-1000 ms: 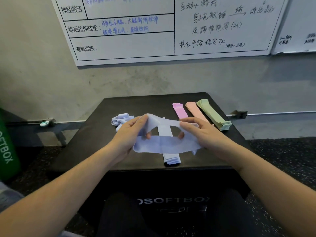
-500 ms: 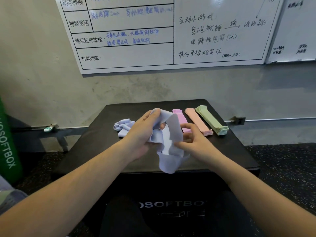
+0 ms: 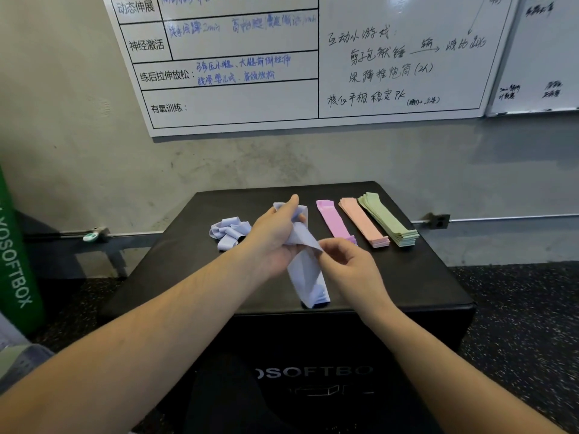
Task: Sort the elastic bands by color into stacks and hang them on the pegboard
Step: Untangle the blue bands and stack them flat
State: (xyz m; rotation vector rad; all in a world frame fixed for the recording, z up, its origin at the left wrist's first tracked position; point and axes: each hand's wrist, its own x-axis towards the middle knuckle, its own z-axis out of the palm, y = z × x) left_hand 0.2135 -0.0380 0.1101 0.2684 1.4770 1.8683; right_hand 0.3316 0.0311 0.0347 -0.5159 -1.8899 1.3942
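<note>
Both hands hold a lavender band (image 3: 300,242): left hand (image 3: 275,239) gripping, right hand (image 3: 344,261) pinching; spread wide a second ago, it now hangs folded over the lavender stack (image 3: 310,289). Beyond left, loose lavender bands (image 3: 227,234) remain unsorted.

Before us we see a black padded box (image 3: 407,277) whose top carries a loose heap of lavender bands (image 3: 228,234) at the left, a lavender stack (image 3: 313,292) near the front edge, and purple (image 3: 333,220), pink (image 3: 362,222) and green stacks (image 3: 388,220) side by side at the right.
</note>
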